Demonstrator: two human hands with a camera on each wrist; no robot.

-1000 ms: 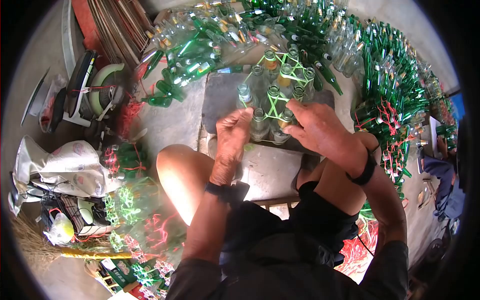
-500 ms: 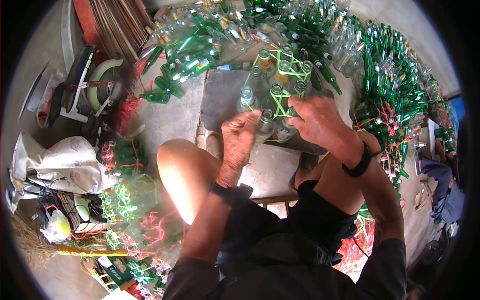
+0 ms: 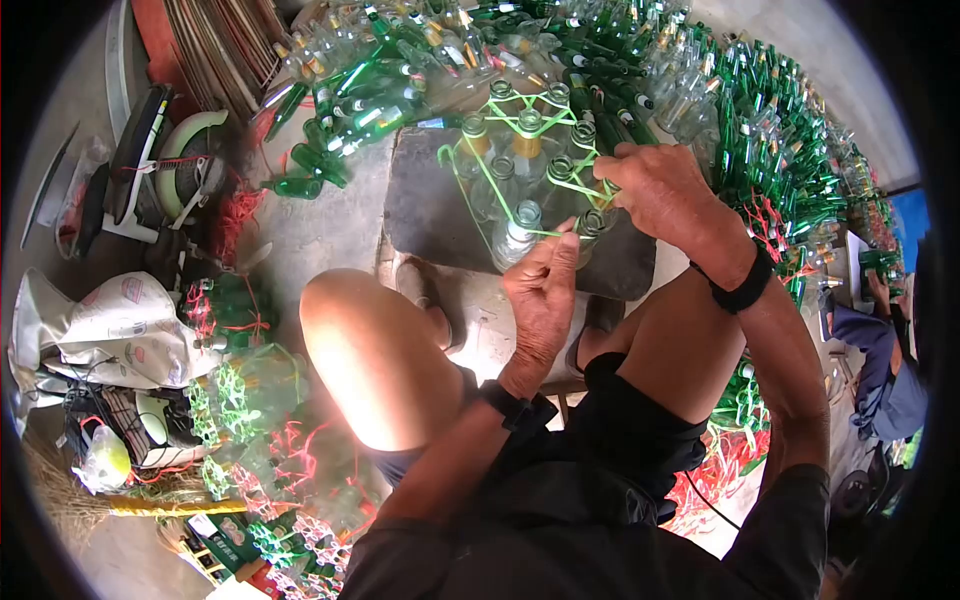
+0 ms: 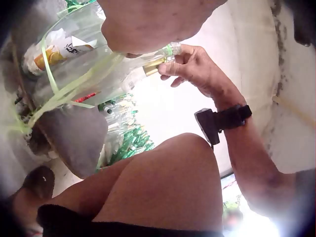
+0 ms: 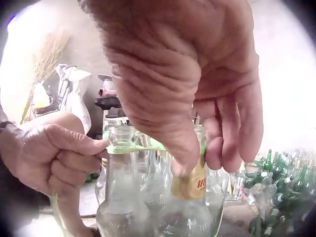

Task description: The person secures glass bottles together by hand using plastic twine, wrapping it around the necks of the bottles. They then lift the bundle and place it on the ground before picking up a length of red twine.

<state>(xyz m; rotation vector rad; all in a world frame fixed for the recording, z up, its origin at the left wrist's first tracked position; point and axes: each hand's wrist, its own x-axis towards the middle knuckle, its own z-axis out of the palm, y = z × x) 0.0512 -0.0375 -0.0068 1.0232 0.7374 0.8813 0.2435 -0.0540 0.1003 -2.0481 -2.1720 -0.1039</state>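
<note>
Several clear glass bottles (image 3: 503, 180) stand grouped on a dark slab (image 3: 420, 200), with a light green strap (image 3: 512, 98) looped among their necks. My left hand (image 3: 545, 290) pinches the strap beside a front bottle; the right wrist view shows this left hand (image 5: 59, 158) with thumb and finger at a clear bottle neck (image 5: 122, 136). My right hand (image 3: 670, 190) is at the group's right side. Its thumb and fingers hold a gold-labelled neck (image 5: 190, 182) in the right wrist view. The left wrist view also shows the right hand (image 4: 197, 71) there; strap hangs loosely nearer the camera.
Piles of green and clear bottles (image 3: 780, 130) lie behind and to the right. A white sack (image 3: 130, 325) and a fan-like item (image 3: 190, 165) are at the left. Bare knees (image 3: 370, 350) flank the slab's near side. Another person (image 3: 880, 350) is at the far right.
My left hand has moved right along the front bottles, and my right hand has shifted right and up. The bottle group appears farther left, and a strap loop now spreads wide at its left.
</note>
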